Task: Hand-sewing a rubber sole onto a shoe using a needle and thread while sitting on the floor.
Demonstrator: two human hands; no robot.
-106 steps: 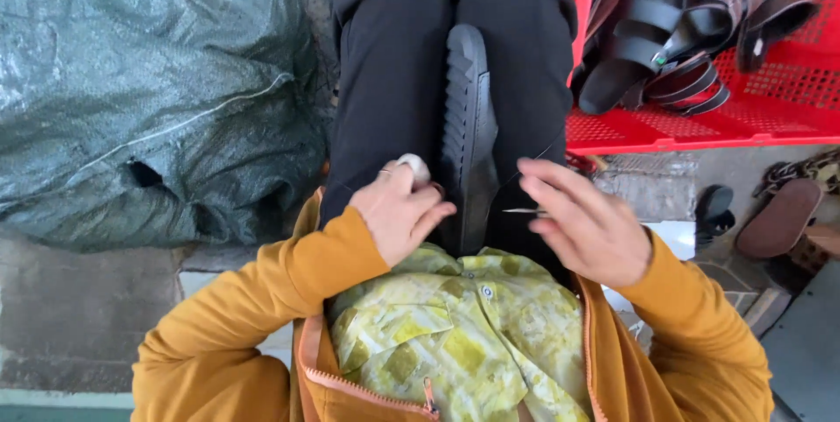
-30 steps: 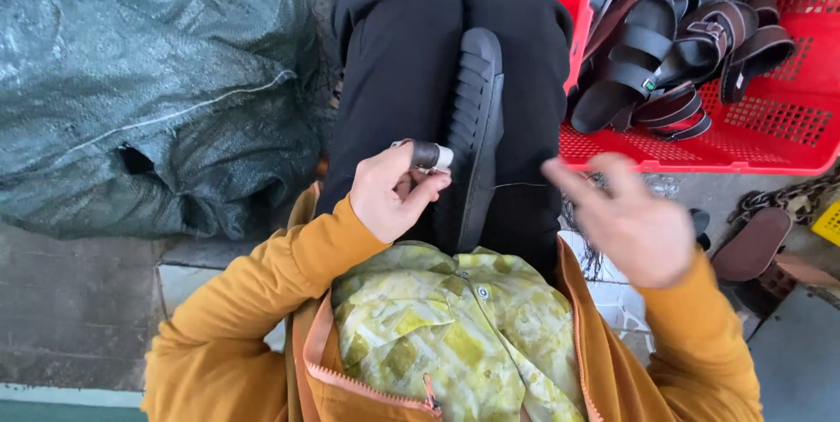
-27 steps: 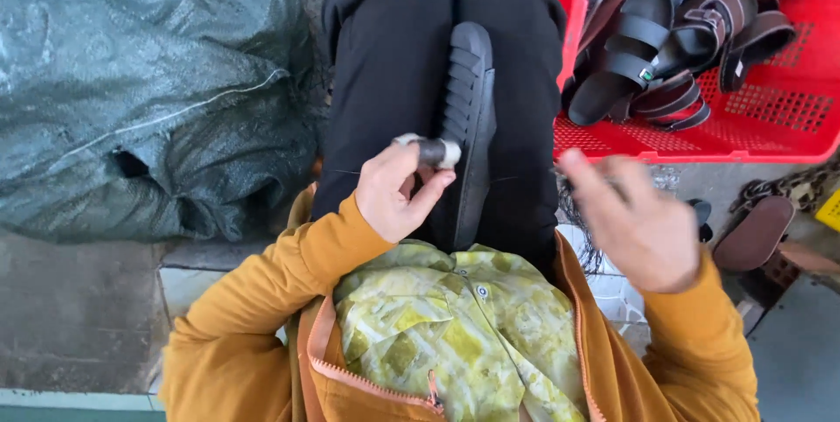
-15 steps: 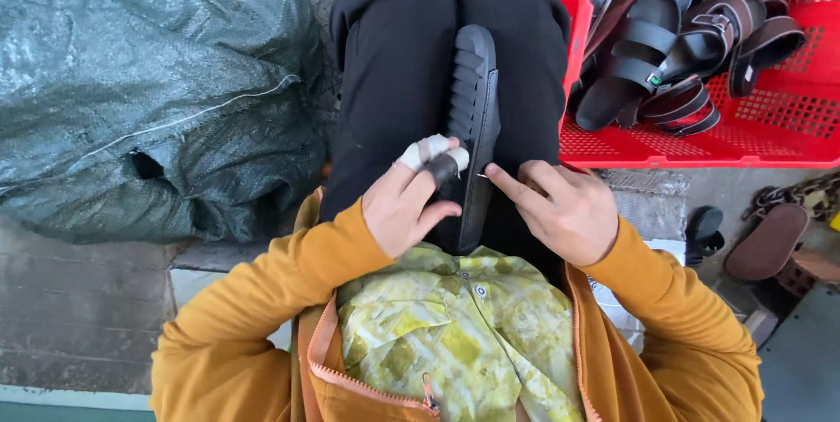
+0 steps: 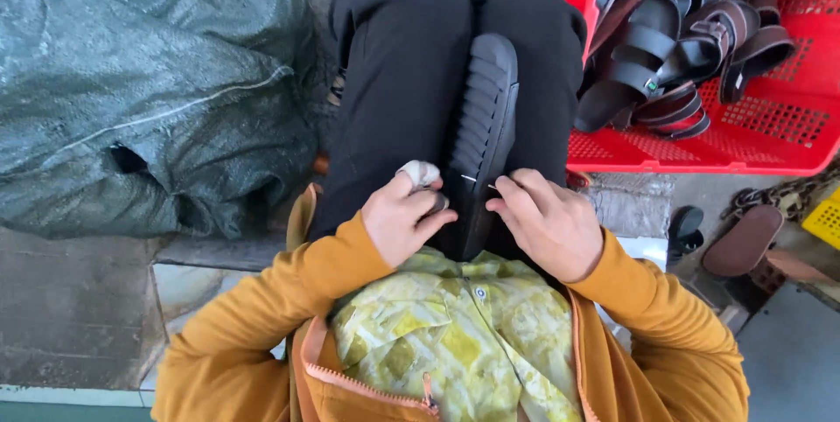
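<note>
A black shoe sole (image 5: 484, 116) with a ridged tread stands on edge between my knees, clamped by my black trousers. My left hand (image 5: 404, 216) presses against the sole's near left side, its fingers curled; one finger is wrapped in white tape. My right hand (image 5: 547, 221) is at the sole's near right edge, pinching a thin needle (image 5: 479, 182) that pokes across the sole's rim. Any thread is too fine to tell.
A red plastic crate (image 5: 787, 129) holding several dark sandals (image 5: 665, 63) stands at the right. A large grey-green tarp bundle (image 5: 131, 90) lies at the left. A brown sandal sole (image 5: 744, 240) and a chain (image 5: 792, 195) lie on the floor at the right.
My right hand swung out to the right and then came back to the sole's edge. My left hand stayed on the sole.
</note>
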